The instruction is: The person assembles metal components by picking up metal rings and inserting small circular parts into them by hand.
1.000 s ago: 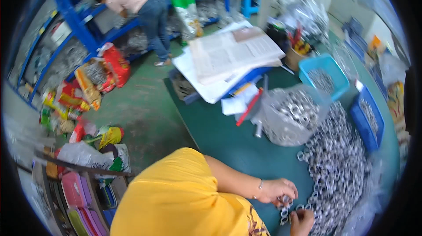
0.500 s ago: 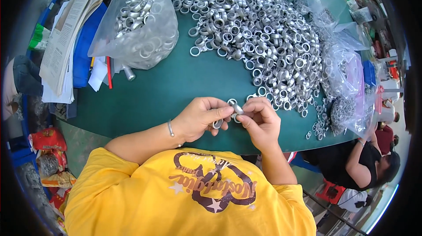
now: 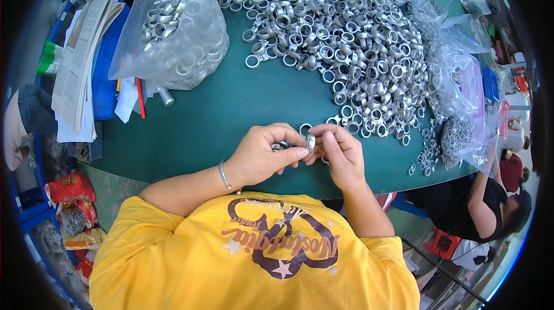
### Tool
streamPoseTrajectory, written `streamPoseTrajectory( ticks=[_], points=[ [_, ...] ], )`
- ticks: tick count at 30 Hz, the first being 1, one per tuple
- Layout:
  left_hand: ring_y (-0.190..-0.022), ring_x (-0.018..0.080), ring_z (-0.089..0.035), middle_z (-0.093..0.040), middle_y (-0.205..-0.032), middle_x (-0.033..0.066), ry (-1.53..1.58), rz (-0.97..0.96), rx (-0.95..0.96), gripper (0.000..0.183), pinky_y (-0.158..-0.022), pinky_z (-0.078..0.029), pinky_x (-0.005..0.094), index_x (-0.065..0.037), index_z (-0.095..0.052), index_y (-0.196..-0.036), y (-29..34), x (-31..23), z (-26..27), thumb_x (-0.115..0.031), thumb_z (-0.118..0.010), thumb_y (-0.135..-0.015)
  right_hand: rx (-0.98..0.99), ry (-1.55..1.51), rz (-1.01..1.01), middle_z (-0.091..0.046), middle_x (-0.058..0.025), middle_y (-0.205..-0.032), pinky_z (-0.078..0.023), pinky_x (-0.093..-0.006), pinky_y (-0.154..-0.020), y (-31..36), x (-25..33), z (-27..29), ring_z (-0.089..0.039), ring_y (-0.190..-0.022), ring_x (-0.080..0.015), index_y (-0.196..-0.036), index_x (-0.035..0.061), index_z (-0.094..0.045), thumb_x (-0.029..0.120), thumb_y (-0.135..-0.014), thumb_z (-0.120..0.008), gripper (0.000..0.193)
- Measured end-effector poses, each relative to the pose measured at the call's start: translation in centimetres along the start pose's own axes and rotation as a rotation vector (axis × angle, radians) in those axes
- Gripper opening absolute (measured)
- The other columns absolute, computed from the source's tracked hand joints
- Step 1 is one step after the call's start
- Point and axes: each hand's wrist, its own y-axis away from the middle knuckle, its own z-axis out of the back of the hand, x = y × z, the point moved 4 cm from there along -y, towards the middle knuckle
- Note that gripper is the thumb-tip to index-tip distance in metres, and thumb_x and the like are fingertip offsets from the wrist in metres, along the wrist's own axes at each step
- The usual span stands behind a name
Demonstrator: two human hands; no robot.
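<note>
On green table (image 3: 173,137) (shelving (image 3: 34,212) nearby), rings (image 3: 356,56)

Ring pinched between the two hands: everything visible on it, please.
The ring is a small silver-grey band, apparently metal, with a slightly shiny outer face carrying a dark mark too small to make out. It is seen nearly edge-on, roughly upright, so its opening hardly shows. Fingertips of the left hand and right hand touch it from either side, above the green tabletop. Fingers cover part of its rim.
</note>
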Motion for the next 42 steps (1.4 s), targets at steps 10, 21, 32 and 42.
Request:
streamPoseTrajectory(
  ticks=[10, 21, 32, 42],
  points=[
    [-0.062, 0.0065, -0.054, -0.060, -0.078, 0.0068, 0.070, 0.045, -0.033, 0.011, -0.045, -0.039, 0.0170, -0.001, -0.058, -0.092, 0.1, 0.3, 0.3, -0.008, -0.060, -0.084, 0.102, -0.193, 0.290, -0.051, -0.0154, -0.110, -0.047, -0.0324, -0.085, 0.2, -0.1, 0.2, -0.054, -0.100, -0.0201, -0.103, -0.0017, -0.049, -0.010, -0.078, -0.059, 0.028],
    [-0.069, 0.0118, -0.061, -0.061, -0.084, 0.0032, 0.679, 0.337, 0.142, 0.028, -0.046, -0.048, 0.0216, -0.006, -0.057, -0.100, 0.0, 2.1, 0.0, -0.031, -0.047, -0.092, 0.127, 0.508, 0.658, -0.061, -0.0198, -0.100, -0.046, -0.0367, -0.084, 1.1, 2.4, -1.9, -0.059, -0.096, -0.0312, -0.085, -0.0013, -0.057, -0.012, -0.071, -0.060, 0.018],
    [-0.064, 0.0118, -0.057, -0.062, -0.086, 0.0075, -0.425, -0.916, -0.734, 0.010, -0.057, -0.047, 0.0240, -0.002, -0.059, -0.089, -0.1, -15.8, 10.0, -0.009, -0.060, -0.082, -0.437, 0.415, 0.602, -0.057, -0.0132, -0.093, -0.045, -0.0244, -0.068, 3.6, 3.0, 5.7, -0.054, -0.078, -0.0152, -0.082, -0.0022, -0.056, -0.014, -0.079, -0.048, 0.014],
    [-0.093, 0.0212, -0.053, -0.057, -0.096, 0.0081, -1.357, -0.538, -0.521, 0.029, -0.080, -0.042, 0.0278, -0.002, -0.059, -0.098, -1.0, -16.7, 14.8, -0.006, -0.067, -0.070, -0.397, 1.059, 0.467, -0.057, -0.0095, -0.080, -0.047, -0.0308, -0.061, 4.0, 1.8, 5.7, -0.057, -0.070, -0.0257, -0.084, 0.0028, -0.062, -0.005, -0.069, -0.064, 0.017]
  ],
)
